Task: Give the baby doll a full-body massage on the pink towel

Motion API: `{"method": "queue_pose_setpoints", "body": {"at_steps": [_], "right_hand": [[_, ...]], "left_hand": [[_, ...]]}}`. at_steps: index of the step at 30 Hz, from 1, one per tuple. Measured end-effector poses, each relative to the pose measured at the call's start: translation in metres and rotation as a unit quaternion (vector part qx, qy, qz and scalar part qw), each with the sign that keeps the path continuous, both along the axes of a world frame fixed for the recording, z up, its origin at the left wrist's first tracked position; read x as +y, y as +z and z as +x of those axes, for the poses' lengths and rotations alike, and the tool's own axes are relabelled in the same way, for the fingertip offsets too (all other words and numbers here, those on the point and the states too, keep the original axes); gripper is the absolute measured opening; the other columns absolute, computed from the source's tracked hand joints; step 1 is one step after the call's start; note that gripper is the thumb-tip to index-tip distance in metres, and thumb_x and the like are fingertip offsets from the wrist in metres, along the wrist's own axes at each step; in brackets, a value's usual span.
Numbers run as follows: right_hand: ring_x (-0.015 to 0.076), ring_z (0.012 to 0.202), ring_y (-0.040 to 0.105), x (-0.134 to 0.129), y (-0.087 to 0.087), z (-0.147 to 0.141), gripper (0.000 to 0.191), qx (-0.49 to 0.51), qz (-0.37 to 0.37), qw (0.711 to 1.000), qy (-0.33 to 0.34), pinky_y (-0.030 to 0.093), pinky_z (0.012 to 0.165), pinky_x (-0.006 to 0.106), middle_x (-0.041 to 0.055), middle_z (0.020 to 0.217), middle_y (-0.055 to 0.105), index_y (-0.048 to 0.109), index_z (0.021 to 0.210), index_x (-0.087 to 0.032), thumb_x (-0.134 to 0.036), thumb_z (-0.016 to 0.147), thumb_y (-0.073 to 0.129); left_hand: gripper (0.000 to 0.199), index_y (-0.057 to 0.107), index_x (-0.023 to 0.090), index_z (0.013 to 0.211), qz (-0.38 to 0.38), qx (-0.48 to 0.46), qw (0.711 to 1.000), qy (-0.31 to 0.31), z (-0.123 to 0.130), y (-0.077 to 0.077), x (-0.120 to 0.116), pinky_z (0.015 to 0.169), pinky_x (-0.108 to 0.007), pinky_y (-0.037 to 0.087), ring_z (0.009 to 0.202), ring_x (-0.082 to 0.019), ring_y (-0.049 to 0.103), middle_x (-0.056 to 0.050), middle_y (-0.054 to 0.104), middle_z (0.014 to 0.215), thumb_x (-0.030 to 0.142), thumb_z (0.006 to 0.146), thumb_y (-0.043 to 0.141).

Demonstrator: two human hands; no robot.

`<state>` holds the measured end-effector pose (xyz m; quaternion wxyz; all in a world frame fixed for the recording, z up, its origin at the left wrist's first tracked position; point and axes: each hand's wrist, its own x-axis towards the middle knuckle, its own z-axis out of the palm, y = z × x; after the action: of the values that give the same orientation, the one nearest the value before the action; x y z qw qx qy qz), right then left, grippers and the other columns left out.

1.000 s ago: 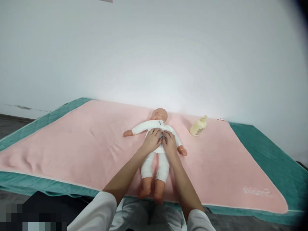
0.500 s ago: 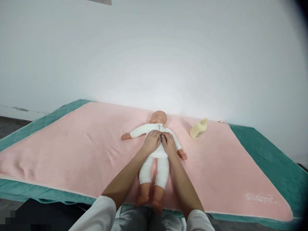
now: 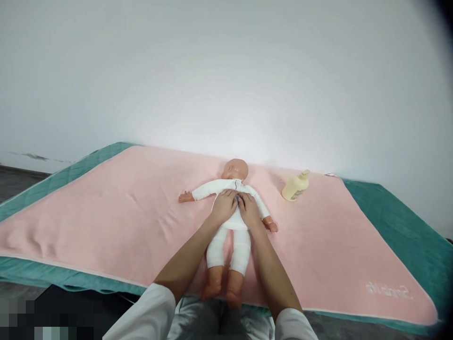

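A baby doll (image 3: 235,223) in a white top and white leggings lies stretched out, arms spread and feet towards me. An ear shows on the side of its bald head, but the face is hidden from this angle. My left hand (image 3: 225,206) rests flat on the left of the doll's torso, fingers pointing towards its head. On the other side of the torso lies my right hand (image 3: 248,208), palm down in the same way. The two hands almost meet at the thumbs, where a small dark patch is too small to make out.
A pale yellow pump bottle (image 3: 295,188) stands to the right of the doll. Beneath everything is a pink blanket (image 3: 116,203) over a green padded cover (image 3: 399,222). A white wall (image 3: 226,85) rises behind the far edge.
Both hands stay on the doll's torso with hardly any shift. The view has moved slightly, so the doll and bottle sit a little higher and further right.
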<state>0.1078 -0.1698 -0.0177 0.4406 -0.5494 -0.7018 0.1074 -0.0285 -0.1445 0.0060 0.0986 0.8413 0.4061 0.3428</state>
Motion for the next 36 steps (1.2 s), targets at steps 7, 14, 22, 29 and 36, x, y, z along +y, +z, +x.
{"method": "queue_pose_setpoints", "body": {"at_steps": [7, 14, 22, 29, 36], "right_hand": [[0.0246, 0.114, 0.049, -0.002, -0.001, 0.001, 0.032, 0.015, 0.056, 0.997, -0.056, 0.040, 0.102, 0.045, 0.0135, 0.119, 0.059, 0.058, 0.118, -0.015, -0.023, 0.091, 0.043], [0.0240, 0.122, 0.046, 0.005, 0.002, 0.004, 0.037, 0.001, 0.040, 0.999, -0.017, 0.037, 0.108, 0.045, 0.0128, 0.128, 0.055, 0.055, 0.125, -0.017, -0.023, 0.091, 0.041], [0.0249, 0.118, 0.050, 0.011, 0.001, 0.006, 0.038, -0.035, -0.005, 0.999, 0.002, 0.038, 0.106, 0.046, 0.0125, 0.124, 0.060, 0.057, 0.123, -0.015, -0.021, 0.091, 0.037], [0.0246, 0.112, 0.053, 0.018, -0.004, 0.007, 0.039, -0.047, -0.005, 0.999, 0.010, 0.041, 0.103, 0.045, 0.0119, 0.116, 0.064, 0.062, 0.117, -0.015, -0.017, 0.088, 0.037], [0.0256, 0.111, 0.053, 0.017, 0.000, 0.004, 0.037, -0.034, -0.001, 0.999, -0.008, 0.042, 0.102, 0.046, 0.0129, 0.114, 0.064, 0.063, 0.115, -0.014, -0.019, 0.089, 0.037]], "left_hand": [[0.041, 0.059, 0.014, 0.119, 0.041, -0.037, 0.998, -0.024, -0.003, -0.004, 0.000, 0.105, -0.043, 0.043, 0.118, -0.022, 0.053, -0.010, 0.062, 0.123, 0.007, 0.082, 0.044], [0.045, 0.054, 0.015, 0.129, 0.066, 0.011, 0.997, 0.045, -0.002, -0.010, 0.001, 0.118, -0.049, 0.022, 0.137, -0.023, 0.038, -0.008, 0.053, 0.140, 0.011, 0.087, 0.040], [0.040, 0.058, 0.014, 0.124, 0.034, 0.043, 0.996, 0.076, 0.001, -0.006, 0.001, 0.117, -0.044, 0.024, 0.132, -0.022, 0.045, -0.008, 0.059, 0.132, 0.014, 0.090, 0.037], [0.038, 0.059, 0.012, 0.122, 0.020, 0.077, 0.993, 0.092, 0.003, -0.004, 0.000, 0.116, -0.045, 0.024, 0.130, -0.023, 0.046, -0.009, 0.060, 0.130, 0.015, 0.090, 0.038], [0.039, 0.057, 0.012, 0.124, 0.031, 0.072, 0.992, 0.094, 0.003, -0.007, 0.001, 0.117, -0.044, 0.023, 0.131, -0.023, 0.045, -0.009, 0.059, 0.132, 0.017, 0.091, 0.038]]}}
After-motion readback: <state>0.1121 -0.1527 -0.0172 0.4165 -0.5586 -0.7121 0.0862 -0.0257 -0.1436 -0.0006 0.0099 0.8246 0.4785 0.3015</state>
